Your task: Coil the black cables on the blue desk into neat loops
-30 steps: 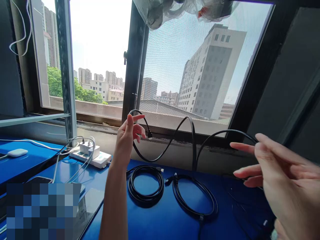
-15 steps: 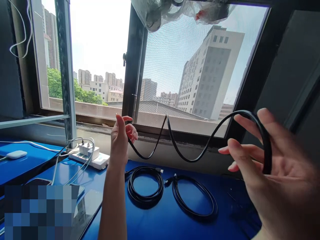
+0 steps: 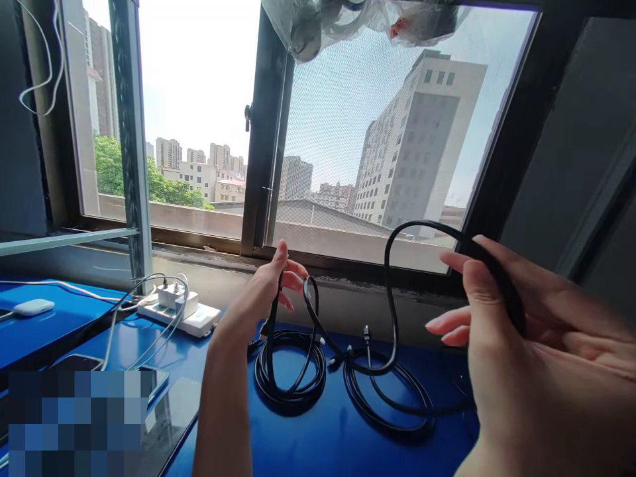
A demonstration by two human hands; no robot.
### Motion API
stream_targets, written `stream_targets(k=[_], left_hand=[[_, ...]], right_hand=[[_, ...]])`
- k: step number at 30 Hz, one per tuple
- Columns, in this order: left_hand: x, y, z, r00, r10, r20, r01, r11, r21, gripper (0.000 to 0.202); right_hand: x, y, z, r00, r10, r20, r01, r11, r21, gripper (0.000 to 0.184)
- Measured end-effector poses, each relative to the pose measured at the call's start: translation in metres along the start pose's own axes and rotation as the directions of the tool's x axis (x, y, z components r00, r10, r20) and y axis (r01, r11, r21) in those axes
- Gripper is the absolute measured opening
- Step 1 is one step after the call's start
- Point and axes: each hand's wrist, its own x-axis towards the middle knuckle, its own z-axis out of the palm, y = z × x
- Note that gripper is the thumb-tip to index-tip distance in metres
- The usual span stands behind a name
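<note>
A long black cable [image 3: 392,298] hangs between my hands, with one arch near the right hand and loops dropping to the left. My left hand [image 3: 278,278], thumb up and fingers curled, grips it at a bend above a coiled black cable [image 3: 291,402]. Closer to the camera, my right hand [image 3: 536,338] loosely holds the same cable between thumb and fingers, where it runs back across the palm. A plug end [image 3: 366,333] points up in front of the wall. Below the arch, a second coiled cable [image 3: 430,404] lies on the blue table [image 3: 318,450].
Left of the coils is a white power strip [image 3: 199,319] with chargers and thin leads. A dark glossy tablet-like slab [image 3: 173,417] lies near the left forearm. A metal rack post [image 3: 132,146] stands before the window, and plastic bags [image 3: 328,30] hang above.
My left hand has moved right and slightly down, tilting over. The cable's middle has dropped into deeper loops, and a plug end now shows near the second coil. My right hand has shifted slightly left.
</note>
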Motion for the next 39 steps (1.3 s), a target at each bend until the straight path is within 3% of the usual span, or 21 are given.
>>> stream_targets(k=[3,7,11,14,20,25,29,36,39], left_hand=[[-0.001,-0.001,-0.003,0.997,0.013,0.081,-0.010,0.999,-0.038,0.049],[-0.002,0.001,-0.005,0.983,0.042,0.178,-0.024,0.994,-0.105,0.047],[-0.001,0.002,-0.005,0.995,0.029,0.091,-0.018,0.993,-0.121,0.049],[0.001,0.000,-0.006,0.996,0.058,0.072,-0.052,0.995,-0.082,0.050],[0.001,-0.002,-0.005,0.990,0.118,0.082,-0.118,0.993,-0.008,0.052],[-0.001,-0.001,0.003,0.983,0.130,0.127,-0.132,0.991,0.011,0.052],[-0.001,-0.002,0.008,0.978,0.151,0.144,-0.144,0.988,-0.058,0.050],[0.001,-0.001,0.007,0.976,0.211,0.045,-0.211,0.977,-0.021,0.048],[0.001,-0.001,0.006,0.973,0.224,0.058,-0.224,0.975,0.000,0.046]], right_hand=[[-0.001,-0.004,0.002,0.995,0.059,-0.083,-0.061,0.998,-0.019,0.029],[0.001,-0.007,0.005,0.979,0.155,0.135,-0.176,0.970,0.165,0.033],[0.004,-0.006,0.006,0.886,0.238,0.398,-0.339,0.918,0.206,0.048],[0.002,-0.003,0.007,0.810,0.219,0.544,-0.365,0.915,0.175,0.054],[-0.008,0.003,0.012,0.720,0.299,0.626,-0.402,0.915,0.025,0.063],[-0.010,0.003,0.018,0.606,0.303,0.736,-0.429,0.903,-0.020,0.070],[-0.010,0.005,0.025,0.594,0.259,0.762,-0.383,0.924,-0.015,0.062],[-0.009,0.011,0.034,0.539,0.257,0.802,-0.534,0.841,0.090,0.063],[-0.010,0.007,0.034,0.602,0.246,0.760,-0.509,0.851,0.128,0.067]])
